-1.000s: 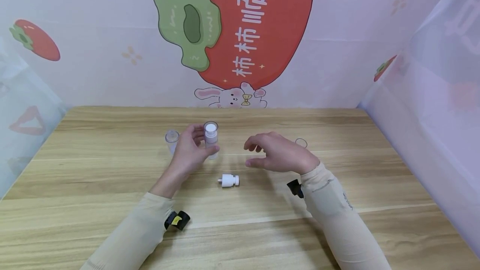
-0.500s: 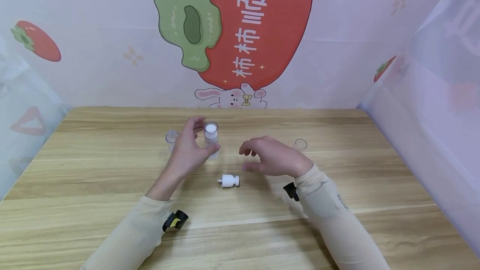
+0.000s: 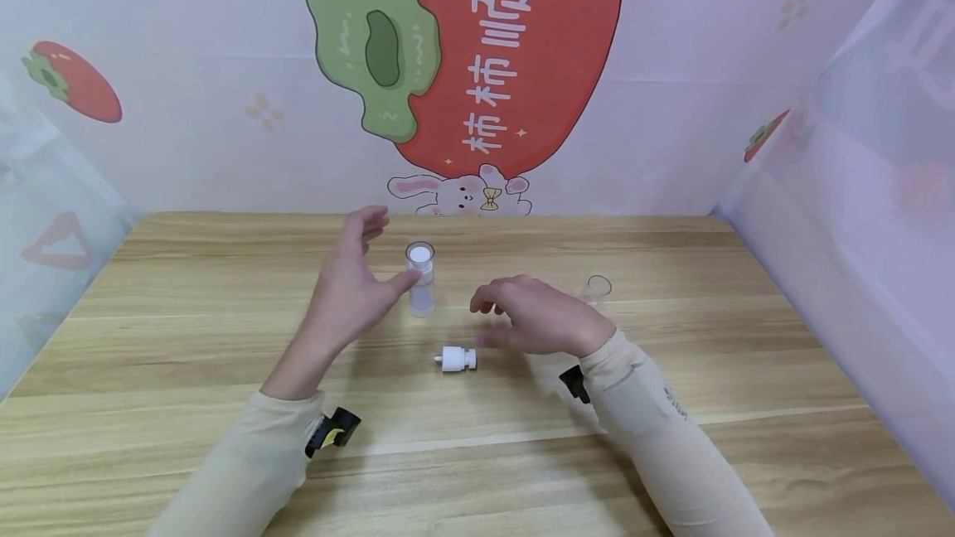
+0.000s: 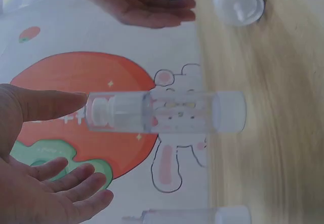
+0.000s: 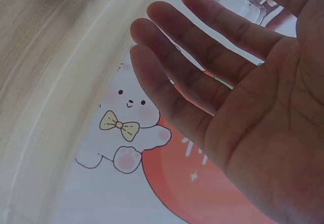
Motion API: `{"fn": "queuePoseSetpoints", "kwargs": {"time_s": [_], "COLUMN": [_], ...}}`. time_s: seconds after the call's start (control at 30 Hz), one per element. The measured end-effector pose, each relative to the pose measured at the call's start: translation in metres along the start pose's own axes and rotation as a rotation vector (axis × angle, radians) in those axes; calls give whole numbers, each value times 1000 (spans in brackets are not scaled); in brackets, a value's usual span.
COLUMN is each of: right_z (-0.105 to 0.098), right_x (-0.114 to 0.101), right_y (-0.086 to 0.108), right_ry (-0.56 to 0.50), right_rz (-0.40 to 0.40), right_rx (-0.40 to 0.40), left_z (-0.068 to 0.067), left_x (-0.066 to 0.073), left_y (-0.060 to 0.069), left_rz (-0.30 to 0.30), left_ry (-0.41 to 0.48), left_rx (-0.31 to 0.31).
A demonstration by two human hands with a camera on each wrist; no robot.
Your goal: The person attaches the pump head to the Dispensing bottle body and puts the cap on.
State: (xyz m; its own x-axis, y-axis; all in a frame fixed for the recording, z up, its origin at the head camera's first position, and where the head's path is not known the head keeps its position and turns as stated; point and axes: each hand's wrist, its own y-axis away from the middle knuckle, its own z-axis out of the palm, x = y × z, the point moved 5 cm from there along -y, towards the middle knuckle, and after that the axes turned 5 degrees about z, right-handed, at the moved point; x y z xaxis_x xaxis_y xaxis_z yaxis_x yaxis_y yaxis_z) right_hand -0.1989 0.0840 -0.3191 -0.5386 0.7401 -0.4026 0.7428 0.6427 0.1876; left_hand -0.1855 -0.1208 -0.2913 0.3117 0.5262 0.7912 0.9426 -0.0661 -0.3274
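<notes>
A clear bottle [image 3: 421, 292] with a white inner top stands upright on the wooden table. My left hand [image 3: 346, 280] is spread beside it, fingers apart from the bottle. In the left wrist view its thumb tip lies close to the bottle's top end; whether it touches I cannot tell. My right hand [image 3: 533, 313] hovers right of the bottle, fingers loosely bent, holding nothing. A white pump head [image 3: 457, 359] lies on its side in front of the bottle. A second clear container [image 4: 190, 216] shows at the lower edge of the left wrist view; the left hand hides it in the head view.
Behind my right hand stands a clear cap-like piece [image 3: 597, 288], partly hidden. A printed cloth wall [image 3: 671, 131] rises along the table's back edge, and more cloth [image 3: 880, 214] hangs at the right side.
My left hand has let go of the bottle and moved left and back, its fingers opening away. The bottle stays in place. My right hand has drifted slightly left.
</notes>
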Motion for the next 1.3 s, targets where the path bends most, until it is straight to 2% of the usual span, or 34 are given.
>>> {"fn": "queuePoseSetpoints", "kwargs": {"time_s": [0.3, 0.47, 0.6, 0.87, 1.3], "right_z": [3, 3, 4, 3, 5], "right_x": [-3, -3, -3, -5, -5], "right_y": [1, 0, 0, 1, 0], "right_ry": [-15, -19, -18, -19, -28], "right_rz": [-4, -10, -14, -20, -34], "right_rx": [-10, -12, -10, 0, 3], "left_z": [-23, -30, -34, -36, -34], "left_x": [-3, -10, -18, -36, -63], "left_y": [-2, -4, -5, -7, -7], "left_rz": [-12, -31, -63, -119, -181], "left_ry": [-136, -155, -175, -255, -223], "left_rx": [-36, -50, -86, -167, -241]}}
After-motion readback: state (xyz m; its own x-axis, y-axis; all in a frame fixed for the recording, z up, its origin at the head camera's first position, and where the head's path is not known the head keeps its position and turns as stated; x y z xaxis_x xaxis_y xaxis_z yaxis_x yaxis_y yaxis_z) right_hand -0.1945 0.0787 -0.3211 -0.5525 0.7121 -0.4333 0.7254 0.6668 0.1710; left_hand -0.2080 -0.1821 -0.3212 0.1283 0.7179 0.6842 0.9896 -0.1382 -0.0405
